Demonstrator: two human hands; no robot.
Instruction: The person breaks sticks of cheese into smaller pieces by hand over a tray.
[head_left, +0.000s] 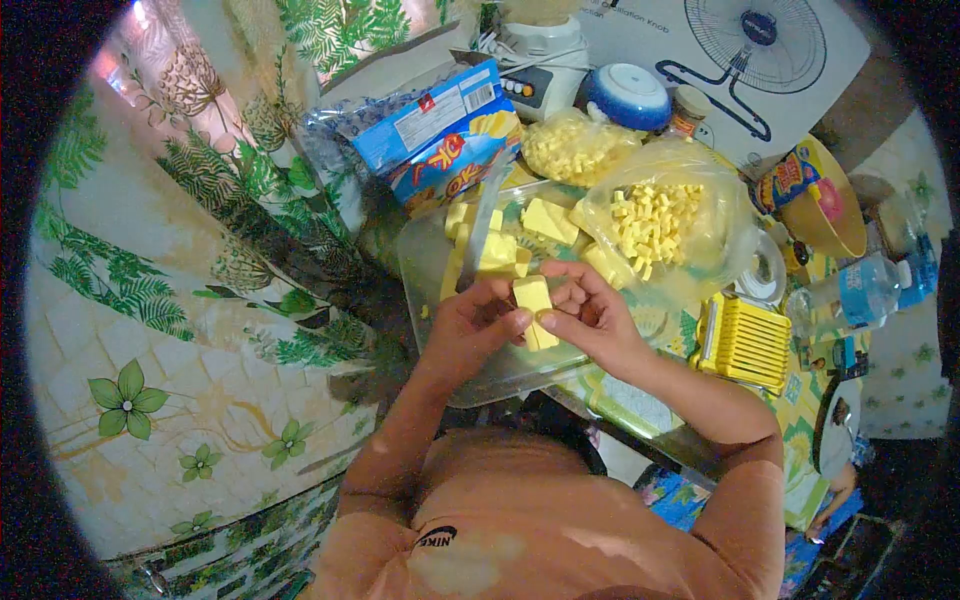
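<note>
Both hands meet over the near part of a clear plastic tray (pixel 415 290). Between them is a yellow block (pixel 535 310), held upright in the view. My left hand (pixel 478 320) pinches its left side, and a knife (pixel 482 225) with its blade pointing away rises from beside that hand; whether the fingers hold it is hidden. My right hand (pixel 595 315) grips the block's right side with thumb and fingers. Larger yellow pieces (pixel 548 221) lie in the tray beyond the hands. An open plastic bag (pixel 655 225) full of small yellow pieces rests at the tray's right.
A blue snack box (pixel 450 135) stands behind the tray. Farther back are a second bag of yellow pieces (pixel 575 148), a blue bowl (pixel 628 97) and a white appliance (pixel 545 65). To the right are a yellow slotted slicer (pixel 745 343), a water bottle (pixel 850 295) and a tub (pixel 815 195).
</note>
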